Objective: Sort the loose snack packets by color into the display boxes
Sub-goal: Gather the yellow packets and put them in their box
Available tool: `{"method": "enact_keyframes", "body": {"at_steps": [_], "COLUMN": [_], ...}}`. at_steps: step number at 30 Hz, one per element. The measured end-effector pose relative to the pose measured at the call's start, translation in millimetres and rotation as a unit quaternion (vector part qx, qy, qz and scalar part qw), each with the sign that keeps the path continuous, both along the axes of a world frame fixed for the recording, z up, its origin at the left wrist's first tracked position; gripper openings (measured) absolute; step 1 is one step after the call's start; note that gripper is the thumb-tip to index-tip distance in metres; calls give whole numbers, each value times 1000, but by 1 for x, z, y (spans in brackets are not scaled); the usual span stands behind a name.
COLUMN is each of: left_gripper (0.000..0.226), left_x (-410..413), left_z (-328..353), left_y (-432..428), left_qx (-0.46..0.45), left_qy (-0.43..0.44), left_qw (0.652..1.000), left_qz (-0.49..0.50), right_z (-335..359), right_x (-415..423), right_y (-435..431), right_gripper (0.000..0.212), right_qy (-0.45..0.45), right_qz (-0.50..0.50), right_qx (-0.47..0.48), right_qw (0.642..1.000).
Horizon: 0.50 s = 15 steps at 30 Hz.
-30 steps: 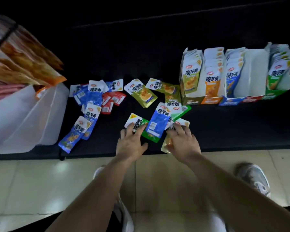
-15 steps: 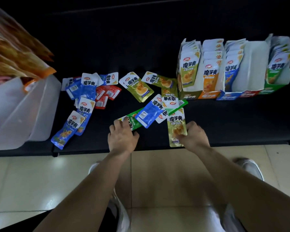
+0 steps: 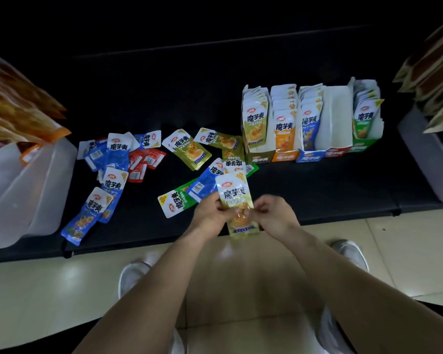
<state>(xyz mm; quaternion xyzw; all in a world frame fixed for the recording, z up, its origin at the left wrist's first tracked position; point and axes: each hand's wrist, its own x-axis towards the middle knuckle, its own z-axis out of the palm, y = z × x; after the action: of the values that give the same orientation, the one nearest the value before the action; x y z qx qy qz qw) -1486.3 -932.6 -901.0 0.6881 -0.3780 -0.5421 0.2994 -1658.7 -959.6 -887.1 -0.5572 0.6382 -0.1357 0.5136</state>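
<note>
The black shelf (image 3: pixel 317 190) stretches beneath and beyond the grip. The display boxes (image 3: pixel 338 118) stand in a row far up to its right. Loose packets (image 3: pixel 113 159) lie scattered to its left and just behind it. The left hand (image 3: pixel 210 213) and the right hand (image 3: pixel 274 213) pinch one olive-green packet (image 3: pixel 237 195) by its sides, held upright at the shelf's front edge.

In front of you runs a black shelf (image 3: pixel 317 190), and the space behind it is too dark to make out. The floor (image 3: pixel 36 290) below you is glossy beige tile, crossed by grout lines and marked with soft patches of reflected light. At your left a translucent plastic bin (image 3: pixel 23 195) sits on the shelf, holding large orange-brown bags (image 3: pixel 18 111). At your right a second pale bin (image 3: pixel 425 162) holds stacked brown bags (image 3: pixel 435 80).
</note>
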Motion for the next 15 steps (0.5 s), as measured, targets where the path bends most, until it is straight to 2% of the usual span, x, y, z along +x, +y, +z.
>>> {"method": "enact_keyframes", "body": {"at_steps": [2,4,7,9,12,15], "left_gripper": [27,24,22,24,20,18], "left_x": [14,35,66,76,78,75], "left_z": [-1,-6,-17,-24,-35,-51], "left_y": [-7,-13,-17,-19,-19,-15], "left_qx": [-24,-21,-6,-2,9,31], "left_qy": [-22,-69,-78,-70,-75,-92], "left_qw": [999,995,991,990,991,991], "left_qz": [43,75,107,119,107,90], "right_z": [0,-5,-24,-42,-67,-72], "right_x": [11,27,56,68,65,47], "right_y": [-18,-40,-71,-84,-80,-54], "right_gripper": [23,38,64,75,71,57], "right_qy": [67,123,193,245,282,258], "right_qz": [19,80,233,295,316,279], "right_qx": [-50,-117,-173,-176,-184,-236], "right_qw": [996,982,937,907,887,895]}}
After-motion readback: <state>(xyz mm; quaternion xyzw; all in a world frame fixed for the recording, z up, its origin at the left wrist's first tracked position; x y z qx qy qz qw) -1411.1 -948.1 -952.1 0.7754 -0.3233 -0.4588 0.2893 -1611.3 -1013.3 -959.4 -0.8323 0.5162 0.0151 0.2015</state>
